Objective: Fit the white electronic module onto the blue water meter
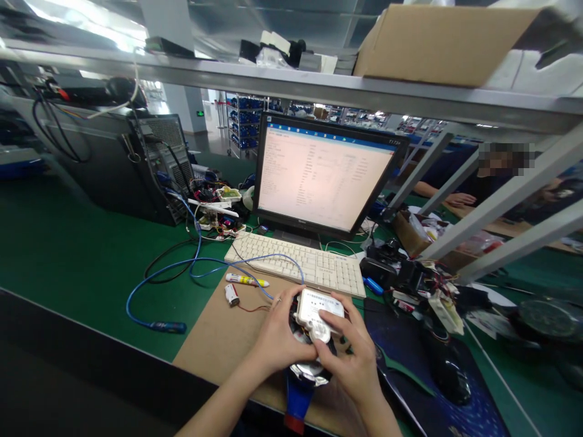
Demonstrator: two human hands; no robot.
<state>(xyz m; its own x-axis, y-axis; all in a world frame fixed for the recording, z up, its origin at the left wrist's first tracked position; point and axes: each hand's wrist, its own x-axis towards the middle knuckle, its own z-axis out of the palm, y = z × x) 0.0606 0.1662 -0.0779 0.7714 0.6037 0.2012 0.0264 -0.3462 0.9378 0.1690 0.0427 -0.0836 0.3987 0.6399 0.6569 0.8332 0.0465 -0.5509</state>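
Both hands gripped white module (319,312) on round meter body (310,364): left hand (277,337) steadied side; right hand (353,358) pressed top; seating step judged underway; next needed even pressure

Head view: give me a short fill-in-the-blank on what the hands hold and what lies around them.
Both hands, left hand and right hand, hold a small ____ module.
The hands work over a brown ____ sheet.
Behind the keyboard stands a lit ____.
A ____ cable loops across the green mat.

Missing: white; cardboard; monitor; blue
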